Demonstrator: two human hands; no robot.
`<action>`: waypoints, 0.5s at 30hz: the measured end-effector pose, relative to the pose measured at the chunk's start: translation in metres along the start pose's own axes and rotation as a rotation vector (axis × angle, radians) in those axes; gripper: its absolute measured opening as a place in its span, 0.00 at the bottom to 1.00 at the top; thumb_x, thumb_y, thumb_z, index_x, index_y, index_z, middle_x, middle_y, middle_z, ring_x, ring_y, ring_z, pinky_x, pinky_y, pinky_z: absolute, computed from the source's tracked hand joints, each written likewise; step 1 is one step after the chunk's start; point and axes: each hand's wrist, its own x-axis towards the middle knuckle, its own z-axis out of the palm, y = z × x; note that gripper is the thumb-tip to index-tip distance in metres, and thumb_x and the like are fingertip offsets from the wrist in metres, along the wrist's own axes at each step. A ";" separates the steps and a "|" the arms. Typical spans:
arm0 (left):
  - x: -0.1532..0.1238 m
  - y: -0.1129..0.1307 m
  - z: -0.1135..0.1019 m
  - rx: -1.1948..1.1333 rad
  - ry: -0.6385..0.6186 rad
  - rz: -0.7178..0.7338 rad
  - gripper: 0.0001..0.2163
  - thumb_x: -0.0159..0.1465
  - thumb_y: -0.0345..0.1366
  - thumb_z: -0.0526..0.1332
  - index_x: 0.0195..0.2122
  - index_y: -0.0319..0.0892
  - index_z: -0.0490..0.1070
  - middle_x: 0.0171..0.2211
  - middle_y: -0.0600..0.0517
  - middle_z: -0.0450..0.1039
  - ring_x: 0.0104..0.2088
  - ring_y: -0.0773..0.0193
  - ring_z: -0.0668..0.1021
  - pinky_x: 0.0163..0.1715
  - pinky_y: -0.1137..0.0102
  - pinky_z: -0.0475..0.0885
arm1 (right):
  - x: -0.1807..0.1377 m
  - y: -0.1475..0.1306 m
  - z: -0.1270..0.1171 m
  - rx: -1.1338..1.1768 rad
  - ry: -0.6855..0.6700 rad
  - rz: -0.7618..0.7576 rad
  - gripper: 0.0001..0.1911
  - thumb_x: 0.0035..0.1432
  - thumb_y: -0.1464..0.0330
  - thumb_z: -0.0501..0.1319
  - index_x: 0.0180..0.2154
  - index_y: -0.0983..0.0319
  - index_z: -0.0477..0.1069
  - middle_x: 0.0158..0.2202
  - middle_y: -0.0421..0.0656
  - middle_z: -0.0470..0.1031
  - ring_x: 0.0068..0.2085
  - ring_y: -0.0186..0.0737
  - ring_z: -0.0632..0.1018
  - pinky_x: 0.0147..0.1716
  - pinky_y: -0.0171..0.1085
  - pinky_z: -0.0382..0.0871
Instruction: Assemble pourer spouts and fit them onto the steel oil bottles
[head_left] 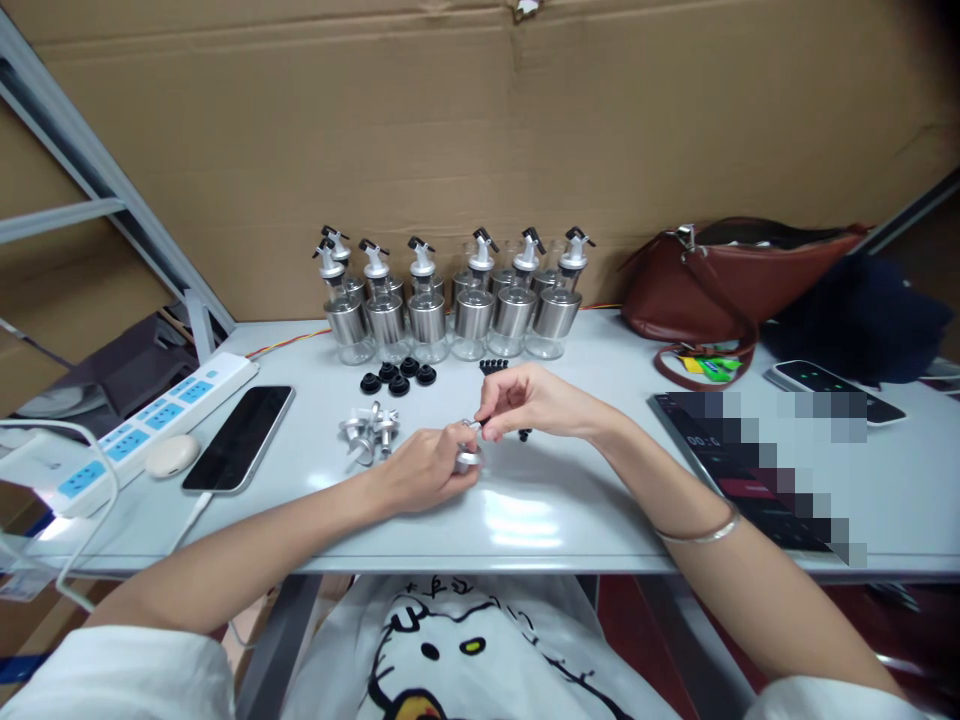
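at the centre of the frame the left hand (pixel 424 468) clenches its grip on a silver spout (pixel 469 458) just above the table (pixel 525 510). the spout's long axis tilts up toward the right. the right hand (pixel 529 402) sits just to its upper right, its grip pinched on the spout's upper end. loose spouts (pixel 367 430) lie further left, with black stoppers (pixel 397 377) behind them.

White cartoon-print shirt (pixel 465 650), silver bangle (pixel 705 530) (thin)
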 end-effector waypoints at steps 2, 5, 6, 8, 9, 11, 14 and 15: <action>0.000 -0.001 0.001 -0.008 0.011 -0.005 0.06 0.66 0.32 0.50 0.41 0.43 0.51 0.25 0.59 0.66 0.17 0.73 0.66 0.19 0.76 0.60 | -0.001 -0.001 0.001 0.003 -0.006 0.010 0.14 0.40 0.69 0.73 0.25 0.65 0.70 0.21 0.36 0.76 0.24 0.27 0.74 0.26 0.29 0.69; 0.000 -0.001 0.000 -0.027 0.000 0.000 0.06 0.66 0.33 0.50 0.40 0.44 0.50 0.23 0.61 0.62 0.16 0.74 0.63 0.19 0.76 0.59 | -0.002 -0.002 0.001 0.010 -0.027 0.014 0.14 0.41 0.70 0.73 0.26 0.65 0.69 0.21 0.36 0.76 0.23 0.27 0.75 0.25 0.28 0.69; 0.000 -0.001 0.000 -0.029 -0.007 0.008 0.06 0.66 0.33 0.50 0.40 0.44 0.50 0.23 0.61 0.61 0.16 0.74 0.63 0.19 0.76 0.58 | -0.002 -0.003 0.001 0.013 -0.036 0.017 0.14 0.41 0.70 0.73 0.26 0.65 0.69 0.21 0.36 0.76 0.24 0.27 0.75 0.25 0.28 0.69; 0.000 -0.001 -0.001 -0.026 -0.010 0.023 0.07 0.66 0.33 0.50 0.40 0.44 0.49 0.23 0.62 0.59 0.17 0.73 0.62 0.19 0.76 0.59 | -0.003 -0.003 0.001 0.021 -0.055 0.026 0.14 0.42 0.69 0.73 0.26 0.66 0.69 0.21 0.36 0.76 0.24 0.28 0.76 0.26 0.29 0.70; 0.000 -0.001 -0.001 -0.026 -0.008 0.030 0.07 0.65 0.33 0.50 0.40 0.44 0.49 0.23 0.62 0.59 0.17 0.73 0.62 0.19 0.75 0.59 | -0.003 -0.002 0.001 0.028 -0.063 0.031 0.14 0.42 0.69 0.73 0.27 0.66 0.69 0.22 0.37 0.77 0.24 0.28 0.77 0.26 0.29 0.71; 0.000 -0.001 -0.001 -0.034 -0.004 0.041 0.07 0.65 0.32 0.51 0.39 0.44 0.49 0.23 0.62 0.58 0.17 0.73 0.62 0.19 0.76 0.59 | -0.004 -0.002 0.000 0.042 -0.082 0.045 0.14 0.44 0.67 0.72 0.28 0.66 0.68 0.23 0.38 0.78 0.24 0.30 0.79 0.26 0.30 0.72; 0.000 -0.001 -0.001 -0.053 -0.005 0.043 0.07 0.64 0.32 0.51 0.39 0.44 0.49 0.23 0.62 0.58 0.18 0.73 0.62 0.19 0.76 0.58 | -0.005 -0.002 -0.001 0.052 -0.105 0.059 0.14 0.47 0.66 0.71 0.29 0.66 0.68 0.23 0.39 0.79 0.23 0.32 0.80 0.24 0.30 0.72; 0.000 -0.001 -0.001 -0.059 -0.003 0.038 0.07 0.64 0.32 0.51 0.39 0.44 0.49 0.23 0.62 0.58 0.18 0.73 0.62 0.19 0.76 0.58 | -0.005 -0.003 0.000 0.053 -0.111 0.060 0.14 0.48 0.66 0.71 0.29 0.66 0.68 0.23 0.39 0.79 0.23 0.32 0.80 0.23 0.29 0.72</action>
